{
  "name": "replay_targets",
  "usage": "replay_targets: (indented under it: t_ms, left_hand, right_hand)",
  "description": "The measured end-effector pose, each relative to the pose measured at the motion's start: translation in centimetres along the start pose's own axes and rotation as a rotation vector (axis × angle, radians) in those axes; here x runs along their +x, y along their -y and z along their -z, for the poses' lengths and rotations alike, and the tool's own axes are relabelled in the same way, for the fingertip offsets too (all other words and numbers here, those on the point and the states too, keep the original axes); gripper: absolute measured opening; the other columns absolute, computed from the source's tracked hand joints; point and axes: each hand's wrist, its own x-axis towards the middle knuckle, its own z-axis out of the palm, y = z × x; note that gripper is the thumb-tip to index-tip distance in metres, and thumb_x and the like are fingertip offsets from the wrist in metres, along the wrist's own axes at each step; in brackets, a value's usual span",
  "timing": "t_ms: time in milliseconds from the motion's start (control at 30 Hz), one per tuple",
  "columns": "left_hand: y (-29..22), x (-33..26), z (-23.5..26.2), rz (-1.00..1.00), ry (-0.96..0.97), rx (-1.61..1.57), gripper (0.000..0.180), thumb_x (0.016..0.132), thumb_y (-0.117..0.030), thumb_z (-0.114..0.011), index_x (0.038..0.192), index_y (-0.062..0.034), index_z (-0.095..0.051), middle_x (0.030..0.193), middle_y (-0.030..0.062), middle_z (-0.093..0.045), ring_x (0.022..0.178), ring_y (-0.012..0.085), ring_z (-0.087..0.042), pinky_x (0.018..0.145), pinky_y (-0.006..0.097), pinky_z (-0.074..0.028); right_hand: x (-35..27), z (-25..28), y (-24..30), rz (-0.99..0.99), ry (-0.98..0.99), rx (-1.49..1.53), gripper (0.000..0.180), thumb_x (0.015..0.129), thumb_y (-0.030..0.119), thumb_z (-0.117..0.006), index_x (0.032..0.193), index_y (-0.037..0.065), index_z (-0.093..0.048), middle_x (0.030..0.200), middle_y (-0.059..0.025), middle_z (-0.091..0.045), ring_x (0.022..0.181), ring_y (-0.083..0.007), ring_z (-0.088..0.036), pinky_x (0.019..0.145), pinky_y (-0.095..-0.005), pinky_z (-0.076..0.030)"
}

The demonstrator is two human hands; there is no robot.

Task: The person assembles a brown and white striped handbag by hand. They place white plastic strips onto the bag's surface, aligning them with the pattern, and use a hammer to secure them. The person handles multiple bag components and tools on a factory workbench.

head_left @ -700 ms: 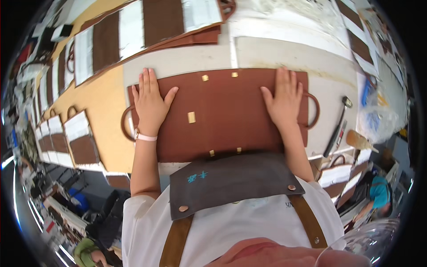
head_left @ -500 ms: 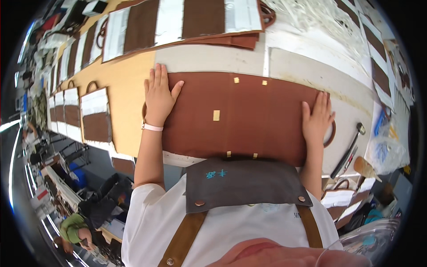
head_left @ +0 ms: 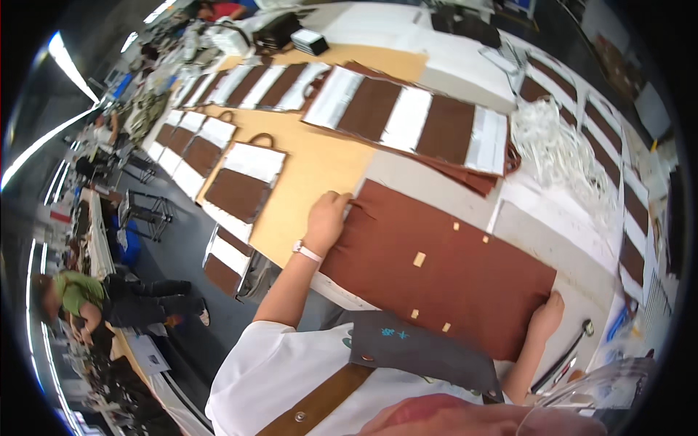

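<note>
A reddish-brown leather-like bag panel (head_left: pixel 392 254) lies before me with its plain side up and small pale-yellow tape pieces (head_left: pixel 419 259) on it. My left hand (head_left: pixel 327 220) is closed on its left edge by the handle, and the material puckers there. On the opposite side, my right hand (head_left: pixel 547 318) has its fingers curled round the right edge, partly under it. The panel's near edge reaches my dark apron (head_left: pixel 414 349), which hides part of it.
Beyond the panel lies a stack of brown-and-white striped panels (head_left: pixel 407 120); more striped panels (head_left: pixel 240 185) line the left. White strips (head_left: pixel 560 149) are heaped at the far right. A black-handled hammer (head_left: pixel 587 329) lies right of my right hand. A person in green (head_left: pixel 78 294) stands far left.
Both hands lay flat with fingers spread on the panel; now they grip its side edges. My view has turned, so the panel appears tilted and further right.
</note>
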Motion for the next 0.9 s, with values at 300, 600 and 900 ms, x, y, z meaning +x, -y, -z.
replay_targets:
  t_ms: [300, 600, 900]
  left_hand:
    - [-0.7, 1.3, 9.5, -0.019, -0.853, -0.191, 0.028, 0.081, 0.011, -0.055, 0.105, -0.0027, -0.060, 0.094, 0.0171, -0.058, 0.089, 0.0326, -0.058, 0.075, 0.038, -0.048]
    - [4.0, -4.5, 3.3, 0.427, -0.060, -1.042, 0.019, 0.099, 0.002, -0.051, 0.113, -0.0006, -0.064, 0.110, 0.0067, -0.063, 0.102, 0.0161, -0.063, 0.094, 0.026, -0.049]
    - [1.6, -3.3, 1.0, 0.411, -0.195, -0.467, 0.030, 0.099, -0.006, -0.049, 0.126, 0.0015, -0.059, 0.127, 0.0132, -0.061, 0.117, 0.0227, -0.056, 0.097, 0.032, -0.044]
  right_hand:
    - [1.1, 10.7, -1.9, -0.110, -0.600, 0.769, 0.034, 0.095, 0.000, -0.043, 0.124, -0.003, -0.059, 0.120, -0.0156, -0.063, 0.112, -0.0264, -0.061, 0.097, -0.0351, -0.048]
    - [-1.9, 9.0, -2.0, 0.162, -0.150, 0.425, 0.023, 0.072, -0.008, -0.058, 0.091, 0.000, -0.066, 0.114, -0.0222, -0.067, 0.109, -0.0381, -0.062, 0.093, -0.0409, -0.049]
    - [-3.0, 9.0, -3.0, -0.081, -0.056, 0.633, 0.020, 0.088, 0.002, -0.054, 0.101, 0.001, -0.069, 0.108, -0.0181, -0.068, 0.105, -0.0376, -0.061, 0.095, -0.0418, -0.048]
